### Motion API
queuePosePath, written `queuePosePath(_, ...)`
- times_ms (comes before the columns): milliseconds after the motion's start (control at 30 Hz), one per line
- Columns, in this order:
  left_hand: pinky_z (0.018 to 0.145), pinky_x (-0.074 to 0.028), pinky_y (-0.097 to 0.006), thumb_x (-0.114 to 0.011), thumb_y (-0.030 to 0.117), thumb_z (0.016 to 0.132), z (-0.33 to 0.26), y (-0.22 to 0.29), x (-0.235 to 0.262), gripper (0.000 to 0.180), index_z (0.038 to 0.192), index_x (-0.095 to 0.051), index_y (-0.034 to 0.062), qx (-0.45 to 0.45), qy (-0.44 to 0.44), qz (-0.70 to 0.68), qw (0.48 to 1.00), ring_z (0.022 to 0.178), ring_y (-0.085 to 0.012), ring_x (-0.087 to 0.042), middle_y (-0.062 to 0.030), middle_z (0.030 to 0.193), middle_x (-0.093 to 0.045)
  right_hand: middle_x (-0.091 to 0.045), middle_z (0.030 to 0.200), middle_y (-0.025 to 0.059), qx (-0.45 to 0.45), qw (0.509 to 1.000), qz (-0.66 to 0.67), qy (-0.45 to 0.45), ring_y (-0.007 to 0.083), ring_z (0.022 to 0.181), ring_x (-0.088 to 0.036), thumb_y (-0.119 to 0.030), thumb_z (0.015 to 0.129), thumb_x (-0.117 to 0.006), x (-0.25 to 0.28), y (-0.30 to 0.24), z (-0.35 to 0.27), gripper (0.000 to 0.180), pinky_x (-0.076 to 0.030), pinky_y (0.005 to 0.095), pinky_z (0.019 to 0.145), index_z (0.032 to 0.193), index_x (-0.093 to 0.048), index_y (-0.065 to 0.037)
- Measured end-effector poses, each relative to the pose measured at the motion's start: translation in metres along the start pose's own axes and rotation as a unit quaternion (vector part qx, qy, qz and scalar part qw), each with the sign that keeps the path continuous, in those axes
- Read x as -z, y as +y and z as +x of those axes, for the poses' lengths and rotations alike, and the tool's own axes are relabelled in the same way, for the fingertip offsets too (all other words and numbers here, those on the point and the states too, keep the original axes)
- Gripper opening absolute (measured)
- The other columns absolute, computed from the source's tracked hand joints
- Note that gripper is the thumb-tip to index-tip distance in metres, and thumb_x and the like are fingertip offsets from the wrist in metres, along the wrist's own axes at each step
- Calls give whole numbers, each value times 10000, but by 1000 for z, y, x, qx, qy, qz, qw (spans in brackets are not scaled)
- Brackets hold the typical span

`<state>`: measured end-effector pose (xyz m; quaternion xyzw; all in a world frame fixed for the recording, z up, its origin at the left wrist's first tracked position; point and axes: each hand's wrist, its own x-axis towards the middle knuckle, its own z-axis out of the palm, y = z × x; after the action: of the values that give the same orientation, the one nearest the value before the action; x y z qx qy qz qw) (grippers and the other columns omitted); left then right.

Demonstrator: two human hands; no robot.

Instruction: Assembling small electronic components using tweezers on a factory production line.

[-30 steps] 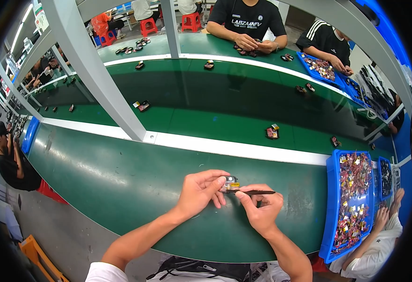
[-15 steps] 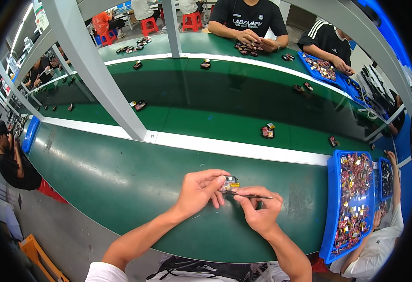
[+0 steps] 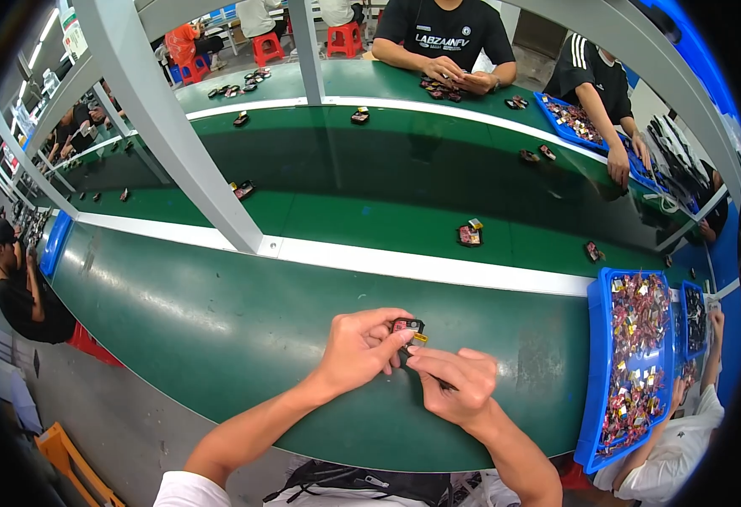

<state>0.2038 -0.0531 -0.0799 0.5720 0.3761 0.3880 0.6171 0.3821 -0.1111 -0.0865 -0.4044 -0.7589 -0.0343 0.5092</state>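
Over the green bench my left hand [image 3: 355, 351] is closed on a small black electronic casing [image 3: 401, 324]. Reddish parts, a round silvery part and a yellow-banded piece [image 3: 419, 337] show in it. My right hand [image 3: 459, 382] is closed too, its thumb and forefinger pinched at the casing's lower edge. A bit of the dark, slim tool, which looks like tweezers [image 3: 445, 385], shows under its curled fingers. What the fingertips pinch is too small to make out.
A blue tray [image 3: 594, 380] of small wired parts stands to my right, a smaller blue tray [image 3: 694, 319] beyond it. Past the white rail [image 3: 438, 271], the green conveyor belt [image 3: 336, 221] carries several casings. A grey post [image 3: 176, 139] rises at left. Co-workers sit around.
My right hand has turned in and come closer to the casing; the tweezers now lie mostly hidden in it. Casings on the belt have shifted left. A co-worker at far right reaches toward the belt.
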Motion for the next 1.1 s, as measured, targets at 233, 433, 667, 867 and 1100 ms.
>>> queuePosePath(233,482,-543,-238,-641,-16,965,1,-5,1,191,1132,-678,-103,10,10,-3,1000,581,-100,-653,-107,804,-714,-781,914,31,-2,1000,3,-18,123,560,-635,78,649,-779,-2,0,-4,282,-352,246,441,879,-749,-83)
queuePosePath(433,473,-537,-267,-655,-19,938,19,-16,7,183,1099,-680,-103,10,36,-11,999,556,-139,-671,-108,753,-706,-787,871,49,-39,999,16,0,115,587,-690,44,721,-813,-5,5,2,206,-359,241,440,869,-755,-86)
queuePosePath(667,493,-547,-323,-704,65,904,131,0,78,194,990,-676,-107,-78,229,177,954,551,-210,-690,-142,761,-679,-782,894,46,-47,997,34,46,150,642,-713,0,741,-830,-7,13,4,180,-426,241,471,883,-746,-71)
queuePosePath(867,736,-544,-492,-812,164,802,153,15,75,342,1042,-661,-27,-203,363,516,749,874,-425,-673,-219,1053,-612,-780,892,52,-78,996,28,32,172,656,-722,-17,755,-823,-1,16,4,159,-465,255,493,883,-742,-66)
queuePosePath(1100,503,-509,-298,-769,204,872,184,-5,2,255,930,-732,-42,-118,125,299,939,535,-150,-663,-92,700,-714,-777,888,57,-76,996,46,21,182,642,-713,-23,760,-818,-4,10,5,154,-490,276,513,883,-737,-71)
